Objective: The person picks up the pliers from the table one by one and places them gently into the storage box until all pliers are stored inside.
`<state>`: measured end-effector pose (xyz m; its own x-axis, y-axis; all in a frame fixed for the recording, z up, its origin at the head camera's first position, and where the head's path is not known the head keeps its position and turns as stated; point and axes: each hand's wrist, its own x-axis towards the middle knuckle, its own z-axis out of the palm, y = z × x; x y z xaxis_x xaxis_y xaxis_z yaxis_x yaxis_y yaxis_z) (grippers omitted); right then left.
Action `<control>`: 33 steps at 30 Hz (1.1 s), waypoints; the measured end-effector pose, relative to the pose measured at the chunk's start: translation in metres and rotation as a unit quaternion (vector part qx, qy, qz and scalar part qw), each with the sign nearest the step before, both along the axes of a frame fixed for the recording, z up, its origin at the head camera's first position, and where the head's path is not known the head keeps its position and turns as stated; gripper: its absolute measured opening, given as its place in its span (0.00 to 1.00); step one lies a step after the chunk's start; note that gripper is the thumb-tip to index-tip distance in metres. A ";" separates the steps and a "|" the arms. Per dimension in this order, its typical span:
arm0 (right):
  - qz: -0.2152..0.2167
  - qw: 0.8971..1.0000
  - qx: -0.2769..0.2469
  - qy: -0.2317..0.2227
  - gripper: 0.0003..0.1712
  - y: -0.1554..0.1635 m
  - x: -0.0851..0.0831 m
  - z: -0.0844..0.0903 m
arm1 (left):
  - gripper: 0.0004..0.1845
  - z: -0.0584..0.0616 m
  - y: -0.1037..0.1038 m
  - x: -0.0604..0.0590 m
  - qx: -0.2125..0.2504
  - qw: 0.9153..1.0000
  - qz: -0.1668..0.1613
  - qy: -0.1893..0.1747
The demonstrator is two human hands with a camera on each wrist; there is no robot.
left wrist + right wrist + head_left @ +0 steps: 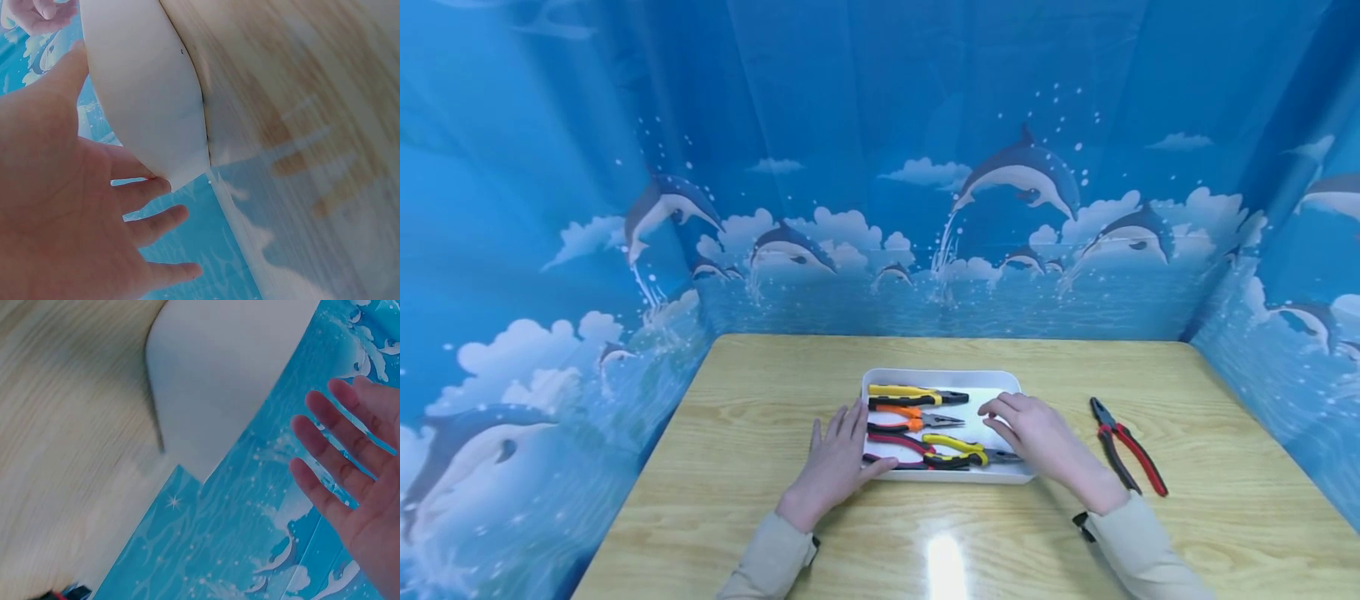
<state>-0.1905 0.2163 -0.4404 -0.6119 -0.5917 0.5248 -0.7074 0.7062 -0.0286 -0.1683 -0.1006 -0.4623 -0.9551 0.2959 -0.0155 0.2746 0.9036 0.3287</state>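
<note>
A white tray [1000, 477] holds several pliers: a yellow-and-black pair [917, 395], an orange-and-black needle-nose pair [912, 420], a yellow-and-black long-nose pair [966, 454] and a red-handled pair [902, 442] partly covered by it. My left hand [835, 468] lies against the tray's left end, thumb over the front rim. In the left wrist view, its fingers [147, 190] are spread, some touching the tray's wall [147, 81]. Over the tray's right end hovers my right hand [1033, 429], fingers loosely bent, holding nothing; the right wrist view shows that hand [365, 475] apart from the tray [212, 381].
Red-and-black pliers [1123, 446] lie on the wooden table [775, 392] right of the tray, beside the right forearm. A blue dolphin-print curtain [880, 167] encloses the table's back and sides.
</note>
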 end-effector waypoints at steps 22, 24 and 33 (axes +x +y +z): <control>-0.097 0.995 0.012 -0.008 0.17 0.113 0.001 -0.001 | 0.54 0.002 0.000 0.002 0.004 1.000 -0.002 -0.007; -0.111 0.993 0.021 -0.022 0.16 0.125 0.002 -0.004 | 0.54 0.002 0.000 0.002 0.006 1.000 -0.003 -0.007; -0.175 0.970 0.071 -0.153 0.20 0.168 0.012 -0.015 | 0.54 -0.001 -0.002 0.001 0.001 1.000 -0.009 0.003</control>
<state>-0.1784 0.3839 -0.4552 -0.9028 -0.3724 0.2152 -0.3971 0.9139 -0.0845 -0.1672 -0.1026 -0.4637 -0.9499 0.3123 -0.0092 0.2922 0.8984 0.3279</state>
